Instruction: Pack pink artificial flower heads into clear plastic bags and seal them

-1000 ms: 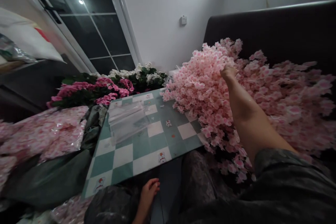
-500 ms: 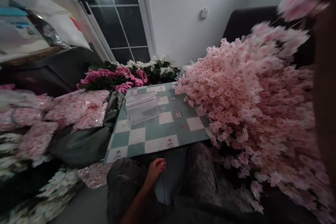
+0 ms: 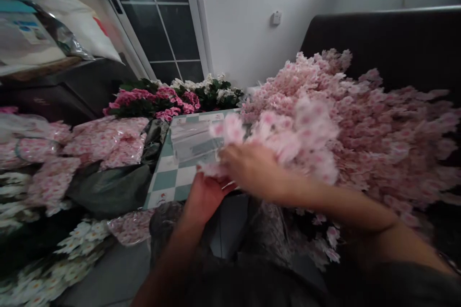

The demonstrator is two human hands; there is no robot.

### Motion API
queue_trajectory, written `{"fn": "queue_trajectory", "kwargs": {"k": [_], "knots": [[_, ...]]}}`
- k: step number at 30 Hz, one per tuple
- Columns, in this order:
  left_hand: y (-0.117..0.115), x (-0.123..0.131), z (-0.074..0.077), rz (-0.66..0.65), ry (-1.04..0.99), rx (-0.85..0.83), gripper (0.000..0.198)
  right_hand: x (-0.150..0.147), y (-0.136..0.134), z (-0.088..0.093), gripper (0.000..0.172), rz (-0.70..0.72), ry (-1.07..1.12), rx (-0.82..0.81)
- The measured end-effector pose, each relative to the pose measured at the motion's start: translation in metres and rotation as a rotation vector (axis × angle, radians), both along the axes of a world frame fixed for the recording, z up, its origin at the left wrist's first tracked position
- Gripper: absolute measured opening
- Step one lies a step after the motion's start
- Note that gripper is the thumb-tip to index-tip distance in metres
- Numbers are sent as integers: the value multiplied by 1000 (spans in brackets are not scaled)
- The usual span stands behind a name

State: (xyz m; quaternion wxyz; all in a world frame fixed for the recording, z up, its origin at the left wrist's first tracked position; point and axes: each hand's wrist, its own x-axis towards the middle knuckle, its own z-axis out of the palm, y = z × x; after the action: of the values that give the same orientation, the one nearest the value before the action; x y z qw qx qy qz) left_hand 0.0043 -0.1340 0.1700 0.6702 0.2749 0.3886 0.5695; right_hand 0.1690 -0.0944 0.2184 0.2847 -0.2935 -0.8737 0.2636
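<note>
Where the far left side fills up, white flowers lie low near the floor, and pink flowers in clear wrapping rest above a dark green sack, perhaps bagged so that the petals stay together. Bright pink flowers stand beyond the table, which leaves its checked top open to the worker. A stack of clear plastic bags lies flat on that top, probably so that it is within easy reach of both hands. The left hand is palm up at the table's near edge, its fingers partly curled under pale petals; whether it grips them I cannot tell. Just beside and above it, the right hand is closed, seemingly pinching the stems of a spray of pale pink flowers; blur hides the exact grip. The spray's heads fan out around that hand, over the table's right side. Farther right, a large heap of loose pink flowers leans against a dark backrest, which likely props it up.
</note>
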Motion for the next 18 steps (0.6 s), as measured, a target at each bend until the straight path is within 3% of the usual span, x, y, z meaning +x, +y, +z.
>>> {"fn": "queue_trajectory", "kwargs": {"k": [2, 4, 7, 9, 12, 14, 16, 18], "knots": [[-8, -11, 7, 25, 25, -43, 50, -24, -33, -24, 35, -37, -100, 60], [-16, -24, 1, 58, 94, -99, 36, -33, -57, -53, 46, -27, -129, 92], [-23, -41, -16, 171, 155, -152, 31, -12, -62, -86, 45, 26, 64, 44], [-27, -49, -22, 224, 186, -125, 31, 26, -39, -95, 29, -120, 216, 31], [-35, -60, -15, 267, 235, -65, 35, 104, 24, -96, 24, -632, 280, 84], [-41, -67, -3, 332, 246, -52, 38, 155, 69, -96, 30, -894, 223, 173], [-49, -77, 11, 417, 235, -50, 37, 195, 109, -99, 39, -1013, 116, 274], [-57, -90, 24, 558, 218, -64, 35, 218, 137, -106, 48, -975, -1, 301]]}}
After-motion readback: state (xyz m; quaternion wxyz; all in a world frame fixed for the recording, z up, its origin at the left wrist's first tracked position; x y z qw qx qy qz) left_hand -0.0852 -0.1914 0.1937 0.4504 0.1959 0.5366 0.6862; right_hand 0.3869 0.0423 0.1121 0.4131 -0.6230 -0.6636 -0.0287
